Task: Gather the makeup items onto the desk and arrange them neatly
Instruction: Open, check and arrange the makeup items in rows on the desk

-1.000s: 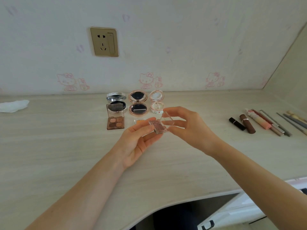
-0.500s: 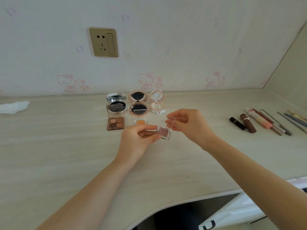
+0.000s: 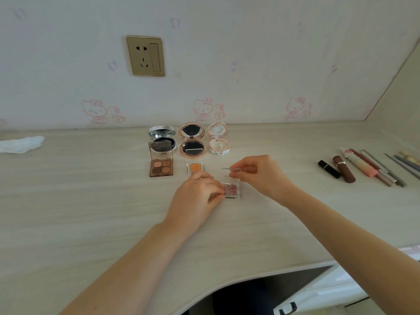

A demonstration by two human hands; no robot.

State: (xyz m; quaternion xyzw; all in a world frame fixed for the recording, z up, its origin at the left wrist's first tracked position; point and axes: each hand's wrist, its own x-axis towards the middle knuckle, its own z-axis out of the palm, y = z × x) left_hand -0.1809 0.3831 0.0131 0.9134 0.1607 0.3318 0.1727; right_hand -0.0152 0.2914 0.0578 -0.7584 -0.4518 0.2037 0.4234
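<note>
The fingers (image 3: 217, 193) of the left hand (image 3: 195, 196) curl in and pinch the left side of a small pink eyeshadow pan (image 3: 231, 189). The pan sits low on the desk (image 3: 91, 212), touching it or almost touching it; which one is hard to tell. The fingers (image 3: 236, 172) of the right hand (image 3: 261, 176) are pressed together on a thin clear lid (image 3: 231, 170) and hold it up, just behind the pan. The lid looks joined to the pan at its back edge, but that part is too see-through to be sure.

The lid is thin and slippery. If the right hand squeezes too softly, the lid could flop shut or slide out. If it pulls too hard, the lid might snap off the pan. The pink powder is uncovered, so a finger could smudge it or crumble it.

Just behind the left hand sits a small orange eyeshadow pan (image 3: 195, 168). The knuckles are very near it, so a little bump could push it out of line. Next to that is a brown eyeshadow palette (image 3: 161, 165) with its lid standing up, and behind stand three round open compacts (image 3: 192, 140) in a row. A hand reaching too far could knock those crooked too.

Far off on the right lie lipsticks and pencils (image 3: 363, 167) side by side. They are round and could roll if the desk gets jolted. A white tissue (image 3: 21, 144) lies far on the left.
</note>
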